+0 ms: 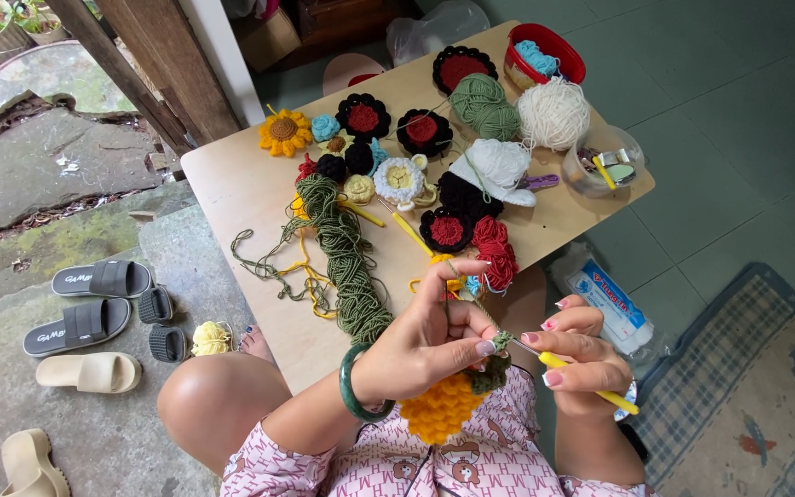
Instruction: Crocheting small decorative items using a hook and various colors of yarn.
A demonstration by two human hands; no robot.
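My left hand (430, 340), with a green bangle on the wrist, pinches a small olive-green crochet piece (502, 342) joined to an orange ruffled crochet flower (442, 408) that hangs over my lap. My right hand (577, 354) grips a yellow-handled crochet hook (591, 385), its tip at the green piece. An olive yarn strand runs from the work up to the table. A long skein of olive-green yarn (347, 262) lies on the low wooden table (241, 193) just beyond my left hand.
On the table lie several crochet flowers, a sunflower (284, 132), green (483, 106) and white (554, 112) yarn balls, a red bowl (545, 53) and a clear tub (604, 164). Sandals (94, 313) lie on the stone floor at left. A plastic packet (611, 299) and rug (747, 396) are at right.
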